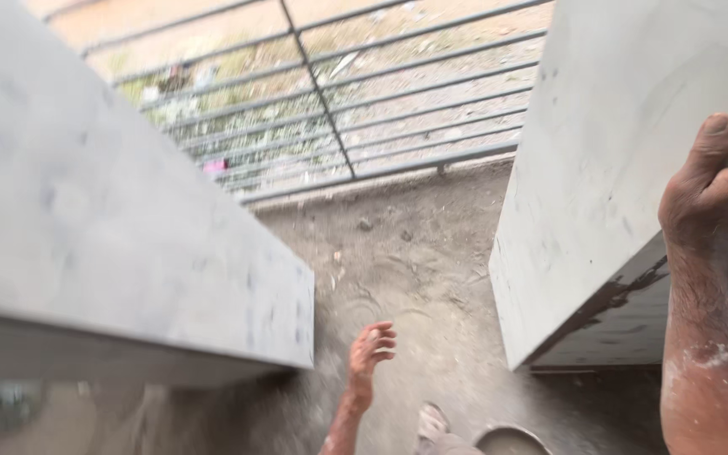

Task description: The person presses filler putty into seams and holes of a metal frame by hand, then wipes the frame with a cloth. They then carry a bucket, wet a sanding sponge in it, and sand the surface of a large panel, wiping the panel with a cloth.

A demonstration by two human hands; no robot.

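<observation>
Head view: right hand [709, 198] grips grey panel [608, 143]; left hand [371, 347] hangs open.

Both arms bare, no sleeves or gloves; right hand [712, 195] and forearm dusted with white plaster flecks, left hand [370, 347] too.

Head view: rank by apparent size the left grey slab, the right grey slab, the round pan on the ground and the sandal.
1. Left grey slab, though nearness to the camera inflates it.
2. Right grey slab.
3. Round pan and sandal: both small and cut off, too close to rank.
</observation>
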